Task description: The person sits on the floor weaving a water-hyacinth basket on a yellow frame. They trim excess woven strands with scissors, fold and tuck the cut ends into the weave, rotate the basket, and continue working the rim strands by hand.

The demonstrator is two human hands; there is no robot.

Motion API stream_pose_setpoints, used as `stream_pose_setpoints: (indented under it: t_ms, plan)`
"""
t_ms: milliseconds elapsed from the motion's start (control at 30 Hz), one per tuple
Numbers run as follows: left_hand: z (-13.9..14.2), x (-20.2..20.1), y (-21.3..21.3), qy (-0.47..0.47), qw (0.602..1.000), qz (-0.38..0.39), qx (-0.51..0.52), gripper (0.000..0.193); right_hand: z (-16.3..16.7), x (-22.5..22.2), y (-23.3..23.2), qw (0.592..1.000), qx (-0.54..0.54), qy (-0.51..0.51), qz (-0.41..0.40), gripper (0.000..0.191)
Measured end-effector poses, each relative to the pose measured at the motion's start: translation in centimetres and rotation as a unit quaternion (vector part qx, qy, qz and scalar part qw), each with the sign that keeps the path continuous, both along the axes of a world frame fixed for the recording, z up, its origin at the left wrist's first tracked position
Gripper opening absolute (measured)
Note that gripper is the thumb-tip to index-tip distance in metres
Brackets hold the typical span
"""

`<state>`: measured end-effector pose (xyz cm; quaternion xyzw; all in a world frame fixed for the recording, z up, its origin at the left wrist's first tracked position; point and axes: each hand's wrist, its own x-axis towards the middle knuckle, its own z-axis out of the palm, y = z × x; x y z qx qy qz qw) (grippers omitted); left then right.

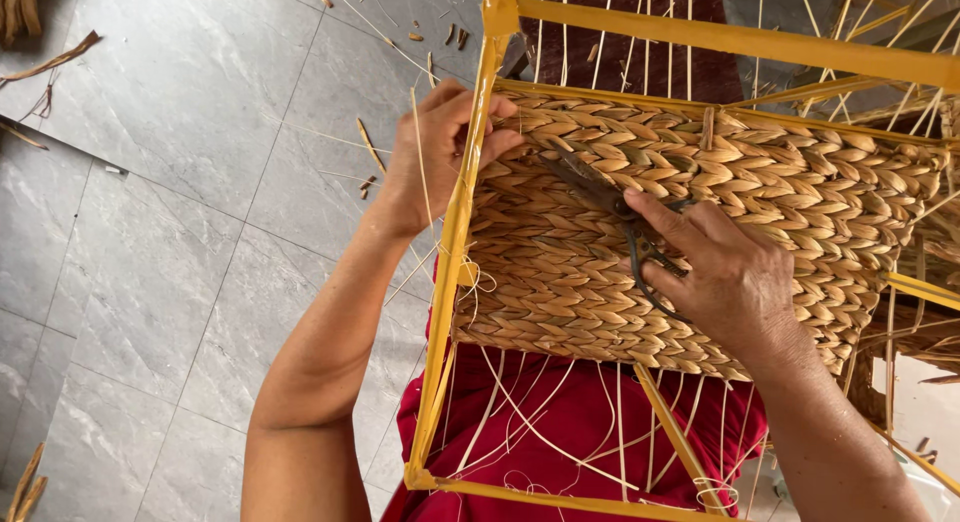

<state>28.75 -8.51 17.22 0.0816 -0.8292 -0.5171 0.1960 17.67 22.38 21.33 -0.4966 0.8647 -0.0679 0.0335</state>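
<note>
A: Nearest the camera: red garment at 6 o'clock, seen through the bare cane strands of the frame's lower part.

B: Frame?

A: Yellow frame, box-shaped. One bar runs from 12 down to 6, another crosses the top towards 2 o'clock. Woven panel of braided tan fibre fills the middle and runs out to 3 o'clock.

B: Left hand?

A: Left hand at 11 o'clock from centre, curled round the vertical yellow bar. Fingers rest on the panel's upper left corner, thumb behind the bar. So it's closed on the frame, gripping it.

B: Right?

A: Right hand at about 4 o'clock from centre, lying on the panel. It's closed round dark metal scissors: fingers through the loops, index finger laid along the top. Blades point to 10 o'clock, flat against the weave. Can't tell if the blades are parted.

B: Are the tips touching the left hand?

A: No, just beside it. A small gap shows.

B: Surroundings?

A: Grey marbled floor tiles from 7 to 11 o'clock. Cut fibre scraps lie scattered near 11 and 12. Loose stalks lie in the far top left corner.
</note>
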Motion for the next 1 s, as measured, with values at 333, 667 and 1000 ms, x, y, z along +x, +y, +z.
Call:
stream_pose_setpoints:
  t_ms: [333,667,1000]
  plan:
    - [1.2,-0.5,-0.2,0.016,0.998,-0.016,-0.063,0.012,0.0,-0.2,-2.8,0.999,0.038,0.003,0.036,0.077]
    - [1.6,-0.4,-0.8,-0.044,0.995,0.063,-0.067,0.011,-0.7,0.1,0.5,0.965,-0.143,-0.221,-0.007,0.050]
    - [2.5,1.1,-0.7,-0.075,0.991,-0.026,-0.106,0.010,-0.3,0.4,-1.8,0.999,0.021,0.009,0.041,0.072]
